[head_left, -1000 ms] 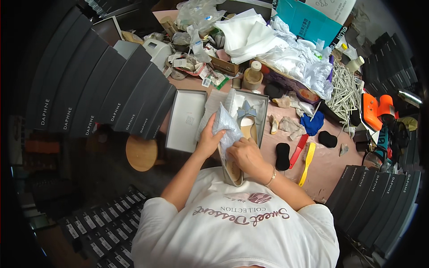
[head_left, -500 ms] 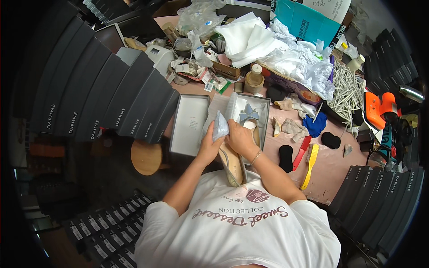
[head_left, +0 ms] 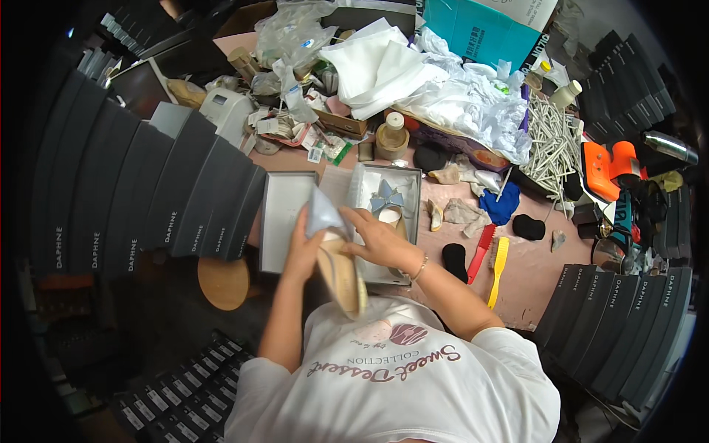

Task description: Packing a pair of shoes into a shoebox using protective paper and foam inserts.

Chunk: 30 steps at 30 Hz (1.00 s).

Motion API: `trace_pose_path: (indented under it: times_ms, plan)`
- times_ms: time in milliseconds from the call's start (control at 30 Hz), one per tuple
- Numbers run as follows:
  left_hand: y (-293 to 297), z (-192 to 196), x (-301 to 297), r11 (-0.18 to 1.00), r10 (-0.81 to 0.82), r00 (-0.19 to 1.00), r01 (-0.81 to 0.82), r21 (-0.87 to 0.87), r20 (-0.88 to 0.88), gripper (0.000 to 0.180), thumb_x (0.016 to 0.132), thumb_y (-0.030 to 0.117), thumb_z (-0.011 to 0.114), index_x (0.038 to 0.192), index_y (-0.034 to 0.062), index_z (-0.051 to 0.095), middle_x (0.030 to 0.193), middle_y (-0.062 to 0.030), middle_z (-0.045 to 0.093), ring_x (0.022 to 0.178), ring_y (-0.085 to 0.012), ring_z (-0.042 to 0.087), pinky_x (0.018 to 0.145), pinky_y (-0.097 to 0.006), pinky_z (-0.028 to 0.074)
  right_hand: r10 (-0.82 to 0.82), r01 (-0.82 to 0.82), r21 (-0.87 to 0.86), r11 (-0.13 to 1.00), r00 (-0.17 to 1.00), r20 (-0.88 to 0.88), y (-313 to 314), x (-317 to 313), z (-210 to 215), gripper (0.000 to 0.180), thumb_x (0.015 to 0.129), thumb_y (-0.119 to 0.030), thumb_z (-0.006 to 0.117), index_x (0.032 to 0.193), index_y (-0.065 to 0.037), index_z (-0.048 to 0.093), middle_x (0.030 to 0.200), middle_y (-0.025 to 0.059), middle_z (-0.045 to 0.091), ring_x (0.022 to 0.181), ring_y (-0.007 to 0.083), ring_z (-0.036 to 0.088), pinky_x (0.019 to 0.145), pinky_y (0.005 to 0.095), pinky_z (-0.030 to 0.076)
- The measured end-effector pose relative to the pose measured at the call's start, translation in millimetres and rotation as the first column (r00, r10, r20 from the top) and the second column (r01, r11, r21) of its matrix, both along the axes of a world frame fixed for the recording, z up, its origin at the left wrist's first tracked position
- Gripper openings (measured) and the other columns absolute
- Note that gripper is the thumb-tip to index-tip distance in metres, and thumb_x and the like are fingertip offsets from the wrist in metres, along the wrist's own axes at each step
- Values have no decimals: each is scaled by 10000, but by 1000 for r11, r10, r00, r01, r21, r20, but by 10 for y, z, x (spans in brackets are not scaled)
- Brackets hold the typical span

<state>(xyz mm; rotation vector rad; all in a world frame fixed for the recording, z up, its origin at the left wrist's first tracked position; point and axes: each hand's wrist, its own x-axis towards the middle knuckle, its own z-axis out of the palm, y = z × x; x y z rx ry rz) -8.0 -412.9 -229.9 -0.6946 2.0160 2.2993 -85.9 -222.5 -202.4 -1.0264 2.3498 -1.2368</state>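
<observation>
A pointed pale blue-grey flat shoe point(head_left: 341, 275) with a beige insole is tilted in front of my chest, toe up and away from me. My left hand point(head_left: 298, 249) is closed round its toe part from the left. Something white point(head_left: 332, 235) shows inside the shoe's throat. My right hand point(head_left: 384, 242) is at the shoe's right side, thumb and forefinger apart, fingertips by the opening. Behind it, a second shoe with a blue bow point(head_left: 387, 197) lies in an open grey shoe box point(head_left: 415, 221). To the left lies the light-lined lid point(head_left: 286, 221).
Dark shoe boxes point(head_left: 148, 192) are stacked at left, more boxes point(head_left: 613, 325) at right. A red brush point(head_left: 481, 253), a yellow brush point(head_left: 498, 272), black pads and a blue cloth point(head_left: 500, 202) lie right of the box. White tissue point(head_left: 473, 111) and a bottle point(head_left: 394, 133) stand behind.
The shoe has moved left and lower in view, its opening turned more upward. My right hand has shifted from the toe to the shoe's side, fingers more spread. The whole view has shifted a little.
</observation>
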Motion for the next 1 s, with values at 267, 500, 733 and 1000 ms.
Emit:
trace_pose_path:
  times_ms: [267,500,733,1000]
  plan:
    - [-1111,-505,-286,612,-189,925,373,-698,328,695,802,126,664,1402,35,324,1270,-226,502,1186,-378,472,1010,-426,368,-419,413,-121,903,907,-30,905,-1556,111,247,870,-139,609,1063,13,627,955,156,639,835,215,640,710,318,511]
    - [-366,-297,-518,602,-148,988,124,-789,42,401,832,97,620,1213,1,539,1209,-223,542,1139,-377,504,965,-419,406,-674,685,-67,725,687,-270,1562,-3651,34,244,862,-125,585,1049,26,625,943,148,676,799,190,654,691,298,516]
    - [255,-263,-456,774,-226,973,155,-614,-38,266,836,90,628,1084,-6,613,1098,-203,603,1018,-361,586,867,-381,473,-506,683,474,556,731,-458,1086,-4249,-532,359,787,-208,620,1108,-48,603,1057,182,645,993,356,611,835,435,493]
    - [138,251,-623,695,-215,966,48,-718,-143,336,794,65,675,1113,-8,600,1114,-196,592,1021,-365,585,866,-386,476,-392,752,9,659,353,-850,1289,-3802,711,111,855,-178,576,873,-72,606,838,116,619,793,294,580,743,395,414]
